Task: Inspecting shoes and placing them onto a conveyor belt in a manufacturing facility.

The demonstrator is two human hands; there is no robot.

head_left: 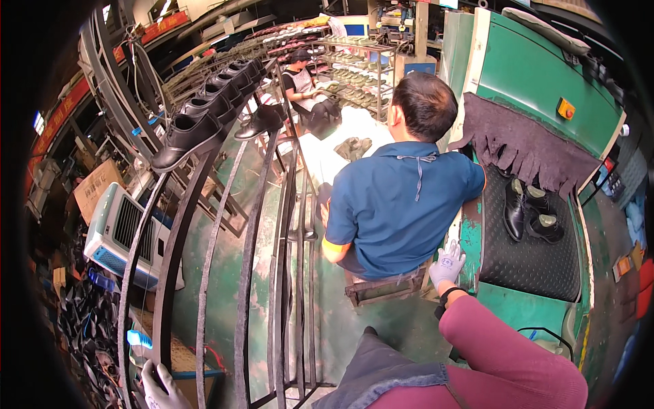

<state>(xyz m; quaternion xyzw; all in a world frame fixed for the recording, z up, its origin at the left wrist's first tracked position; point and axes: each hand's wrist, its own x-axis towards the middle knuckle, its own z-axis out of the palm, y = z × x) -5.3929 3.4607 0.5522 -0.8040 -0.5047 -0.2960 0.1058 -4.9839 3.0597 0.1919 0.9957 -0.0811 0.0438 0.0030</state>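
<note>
My right hand (447, 264), in a white glove with a magenta sleeve behind it, rests on the green edge of the conveyor machine (470, 238), fingers closed over the rim. My left hand (162, 388), also gloved, sits low at the bottom left beside the dark metal rack rails (204, 273), fingers spread, holding nothing. Three black shoes (531, 211) lie on the machine's black studded belt (531, 266), right of my right hand. A row of black shoes (204, 116) stands on the rack's upper tier, far from both hands.
A person in a blue shirt (402, 198) sits with back to me on a wooden stool (381, 286). Another person (303, 85) sits farther back by shelves of soles. A white-blue air cooler (122, 238) stands left. A grey fringed curtain (524, 146) hangs over the machine's tunnel mouth.
</note>
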